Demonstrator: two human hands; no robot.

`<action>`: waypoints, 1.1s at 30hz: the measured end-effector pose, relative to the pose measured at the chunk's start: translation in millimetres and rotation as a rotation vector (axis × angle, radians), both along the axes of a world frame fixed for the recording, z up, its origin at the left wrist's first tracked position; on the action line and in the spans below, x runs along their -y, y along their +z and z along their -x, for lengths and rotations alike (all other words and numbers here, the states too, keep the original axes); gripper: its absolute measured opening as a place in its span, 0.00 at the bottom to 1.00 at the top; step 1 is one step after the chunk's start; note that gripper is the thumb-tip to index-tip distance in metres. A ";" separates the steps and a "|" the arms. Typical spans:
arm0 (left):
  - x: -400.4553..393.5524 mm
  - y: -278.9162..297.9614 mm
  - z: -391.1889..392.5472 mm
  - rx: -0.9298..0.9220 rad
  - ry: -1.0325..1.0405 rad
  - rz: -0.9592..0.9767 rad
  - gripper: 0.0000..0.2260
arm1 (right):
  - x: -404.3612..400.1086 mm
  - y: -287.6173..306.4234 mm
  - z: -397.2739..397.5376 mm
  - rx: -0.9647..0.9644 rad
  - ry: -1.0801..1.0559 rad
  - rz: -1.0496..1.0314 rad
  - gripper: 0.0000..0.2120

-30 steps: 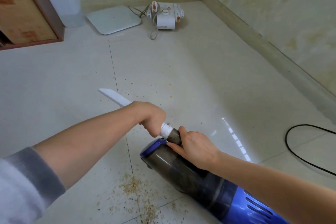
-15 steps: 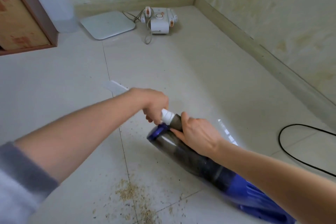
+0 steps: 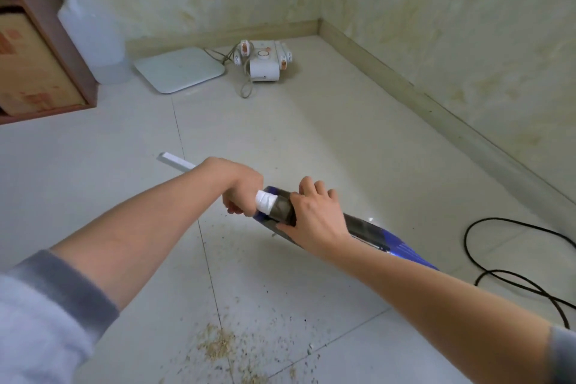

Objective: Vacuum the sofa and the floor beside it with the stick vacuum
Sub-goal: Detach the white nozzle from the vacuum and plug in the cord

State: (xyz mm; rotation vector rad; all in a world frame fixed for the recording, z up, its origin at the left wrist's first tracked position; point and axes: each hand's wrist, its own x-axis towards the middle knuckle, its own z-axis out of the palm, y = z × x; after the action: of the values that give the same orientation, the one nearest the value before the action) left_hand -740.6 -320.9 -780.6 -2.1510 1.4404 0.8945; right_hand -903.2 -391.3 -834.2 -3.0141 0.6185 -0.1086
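Left hand (image 3: 240, 188) fist-wrapped round the long white plastic crevice nozzle (image 3: 176, 161), gripping near its ribbed collar where it meets the vacuum. Right hand (image 3: 314, 221) clamped over the front of the blue handheld vacuum with smoky translucent dust bin (image 3: 367, 232), fingers curled over the top, thumb on the near side. Hands close together, just either side of the joint. Nozzle tip pokes out far-left past the left hand, held above the pale tiled floor (image 3: 327, 134); vacuum body runs near-right along the right forearm, rear end hidden behind it.

Step in hand, by my read: seating or twisting the nozzle on the vacuum mouth, not cleaning yet. Cannot tell if nozzle is fully locked.

Tan sawdust-like crumbs (image 3: 218, 346) scattered on floor near centre, below the hands, with dark specks around them. Black cable (image 3: 498, 274) loops on floor at right. Far side: white flat square device (image 3: 179, 68), small white appliance with orange accents (image 3: 265, 62), translucent plastic jug (image 3: 93, 31), brown wooden cabinet (image 3: 46, 25) far left. No sofa in view.

Next move likely needs: a firm push so the joint holds, then the tip lowered to the crumb pile.
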 end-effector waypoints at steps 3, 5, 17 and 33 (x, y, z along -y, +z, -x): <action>-6.3 -16.4 12.3 0.123 0.004 0.061 0.06 | -5.3 -11.3 -4.4 -0.076 -0.042 -0.117 0.20; -8.5 -25.1 20.9 0.181 0.008 0.110 0.04 | -2.3 -17.4 -5.6 -0.098 -0.016 -0.130 0.16; 0.9 -26.3 36.9 0.414 -0.038 0.398 0.04 | 22.2 6.9 -2.4 -0.151 0.013 -0.166 0.13; 4.4 -27.5 20.4 0.490 -0.236 0.462 0.07 | 36.8 14.5 -6.0 -0.155 0.021 -0.218 0.13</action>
State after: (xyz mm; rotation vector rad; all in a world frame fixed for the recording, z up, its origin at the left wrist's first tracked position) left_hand -760.9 -325.3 -808.0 -2.2211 1.6907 -0.0690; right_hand -897.3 -428.1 -819.6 -2.8339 0.5693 0.1828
